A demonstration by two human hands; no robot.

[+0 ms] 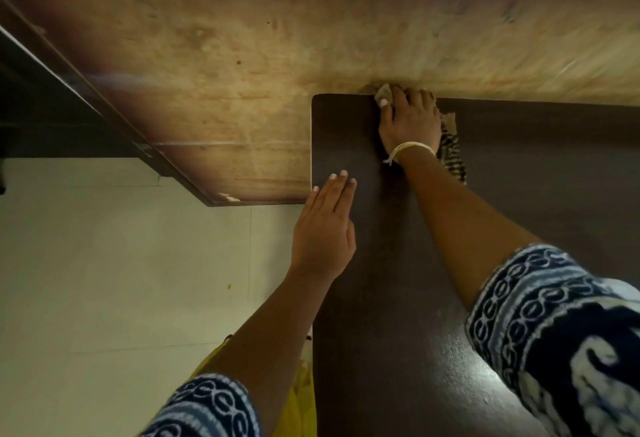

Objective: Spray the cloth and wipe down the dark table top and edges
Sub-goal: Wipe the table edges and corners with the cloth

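The right hand (405, 118) presses the cloth (450, 152) flat against the far edge of the dark counter (519, 194), fingers curled over that edge and gripping the cloth. The left hand (323, 228) lies released, fingers straight, on the counter's left edge, nearer than the cloth.

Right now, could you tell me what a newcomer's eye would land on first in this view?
Most striking is the right hand, stretched to the far edge of the dark table top and pressing a patterned cloth down near its far left corner. Nearer, the left hand lies flat with fingers together at the table's left edge. Behind the table spreads a worn, yellowish wooden panel.
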